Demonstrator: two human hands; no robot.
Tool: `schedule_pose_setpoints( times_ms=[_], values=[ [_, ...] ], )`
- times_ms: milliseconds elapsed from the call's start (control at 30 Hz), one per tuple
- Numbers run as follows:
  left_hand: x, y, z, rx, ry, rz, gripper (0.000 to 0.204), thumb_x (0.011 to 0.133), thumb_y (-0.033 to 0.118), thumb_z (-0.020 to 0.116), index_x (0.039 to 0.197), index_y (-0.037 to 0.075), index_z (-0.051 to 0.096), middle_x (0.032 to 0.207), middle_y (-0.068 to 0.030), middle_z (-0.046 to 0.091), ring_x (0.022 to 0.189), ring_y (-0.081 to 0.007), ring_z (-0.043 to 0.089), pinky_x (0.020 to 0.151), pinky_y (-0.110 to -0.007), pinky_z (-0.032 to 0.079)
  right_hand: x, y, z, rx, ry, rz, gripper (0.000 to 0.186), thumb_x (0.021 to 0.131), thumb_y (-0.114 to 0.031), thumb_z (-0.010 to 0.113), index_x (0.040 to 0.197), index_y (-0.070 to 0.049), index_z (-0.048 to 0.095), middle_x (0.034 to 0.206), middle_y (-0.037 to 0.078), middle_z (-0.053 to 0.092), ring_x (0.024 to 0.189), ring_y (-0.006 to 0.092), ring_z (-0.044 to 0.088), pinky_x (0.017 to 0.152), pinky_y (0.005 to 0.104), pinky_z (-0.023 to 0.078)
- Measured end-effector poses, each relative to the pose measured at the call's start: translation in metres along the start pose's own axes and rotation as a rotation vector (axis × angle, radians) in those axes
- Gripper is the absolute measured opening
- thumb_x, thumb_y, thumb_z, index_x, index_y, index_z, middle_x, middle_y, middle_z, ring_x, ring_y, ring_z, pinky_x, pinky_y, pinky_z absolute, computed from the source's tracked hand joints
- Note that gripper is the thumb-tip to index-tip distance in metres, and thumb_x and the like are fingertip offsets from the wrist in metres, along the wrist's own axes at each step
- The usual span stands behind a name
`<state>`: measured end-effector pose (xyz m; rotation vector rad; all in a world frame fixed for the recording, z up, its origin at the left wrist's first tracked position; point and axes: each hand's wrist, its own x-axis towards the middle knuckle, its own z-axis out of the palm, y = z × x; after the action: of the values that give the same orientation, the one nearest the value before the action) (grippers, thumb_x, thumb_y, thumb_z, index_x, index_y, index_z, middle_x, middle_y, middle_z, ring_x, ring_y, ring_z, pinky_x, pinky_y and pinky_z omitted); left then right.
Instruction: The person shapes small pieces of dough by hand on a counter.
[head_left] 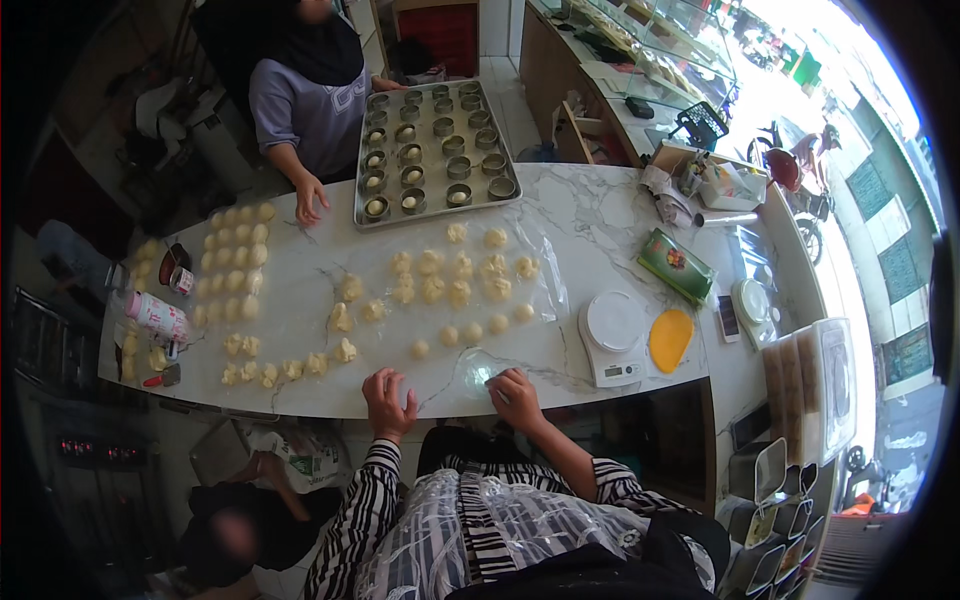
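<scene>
In the head view, your left hand (388,400) rests at the near edge of the marble counter (600,215), fingers loosely curled and, as far as you can see, holding nothing; the closest dough piece (420,349) lies just at its 1 o'clock, apart from it. Your right hand (514,396) lies palm down with the fingers bent over a clear plastic sheet (474,368), touching its edge at the hand's 10 o'clock; whether a dough ball sits under the fingers, you cannot tell. More dough pieces spread across the counter from 10 to 12 o'clock of your hands, some on a larger plastic film (540,270). At 3 o'clock of your right hand stands a white scale (612,338), with a yellow scraper (670,338) just beside it. Far across, at 12 o'clock, a tray of ring moulds (432,150) sits by another person's hand (310,205). You look to be in the shaping step, pressing or flattening on the small sheet. The next move, by my judgement, calls for the left hand to reach that nearest piece while the right keeps the sheet from sliding.
</scene>
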<state>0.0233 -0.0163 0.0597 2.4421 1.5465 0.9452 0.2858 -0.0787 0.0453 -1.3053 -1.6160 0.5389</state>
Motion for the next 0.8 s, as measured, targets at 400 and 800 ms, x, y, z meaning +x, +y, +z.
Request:
schedule_pose_setpoints(
  times_ms=[400, 800],
  values=[
    [-0.001, -0.002, -0.001, 0.033, 0.027, -0.008, 0.033, 0.076, 0.028, 0.058, 0.099, 0.004, 0.058, 0.111, -0.0154, 0.051, 0.107, -0.0366, 0.046, 0.097, -0.049, 0.035, 0.012, 0.000, -0.008, -0.062, 0.103, 0.041, 0.020, 0.075, 0.004, 0.059, 0.093, -0.003, 0.063, 0.080, 0.012, 0.057, 0.080, 0.0316, 0.055, 0.071, 0.0400, 0.046],
    [0.001, 0.001, -0.004, 0.037, 0.007, 0.009, 0.033, 0.077, 0.029, 0.058, 0.099, 0.005, 0.058, 0.111, -0.0158, 0.052, 0.108, -0.0362, 0.046, 0.096, -0.048, 0.035, 0.010, 0.003, -0.008, -0.060, 0.017, -0.018, 0.023, 0.074, 0.005, 0.058, 0.094, -0.003, 0.064, 0.081, 0.013, 0.056, 0.081, 0.0327, 0.054, 0.073, 0.0404, 0.045]
  ],
)
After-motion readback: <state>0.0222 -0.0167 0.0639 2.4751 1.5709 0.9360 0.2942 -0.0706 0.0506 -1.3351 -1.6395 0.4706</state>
